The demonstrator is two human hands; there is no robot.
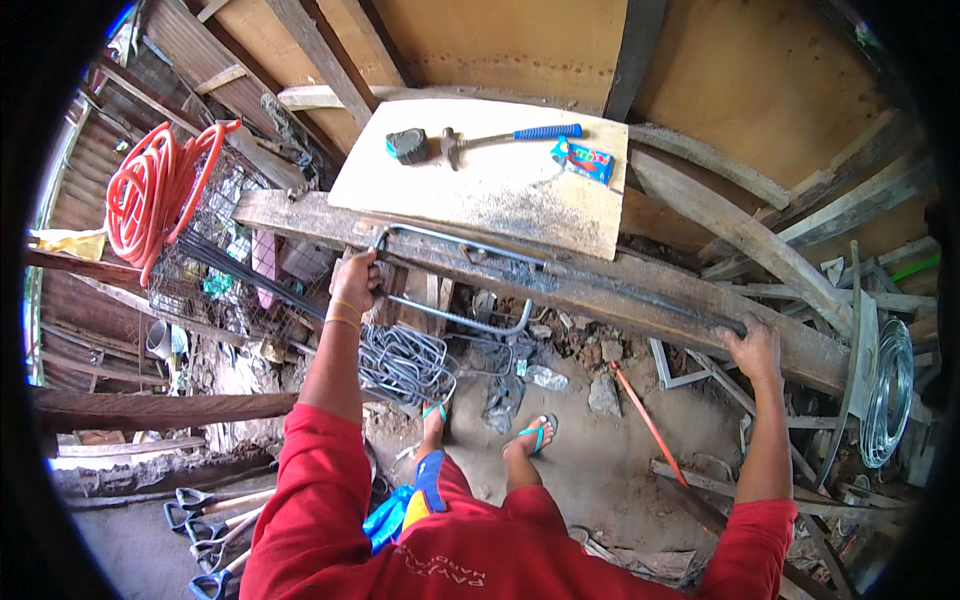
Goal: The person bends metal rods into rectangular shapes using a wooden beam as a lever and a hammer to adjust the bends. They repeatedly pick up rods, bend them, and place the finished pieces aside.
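Note:
My left hand is closed on a bent steel rod at the near edge of a weathered wooden beam. The rod forms an open loop hanging over the beam's edge. My right hand grips the end of a long dark bar lying along the beam to the right. Behind, on a pale plywood board, lie a tape measure, a hammer with a blue handle and a blue packet.
An orange hose coil hangs at left; a pile of bent rods lies below. A wire coil and timber scraps fill the right. Rubble and an orange pipe are on the floor, shovels at lower left.

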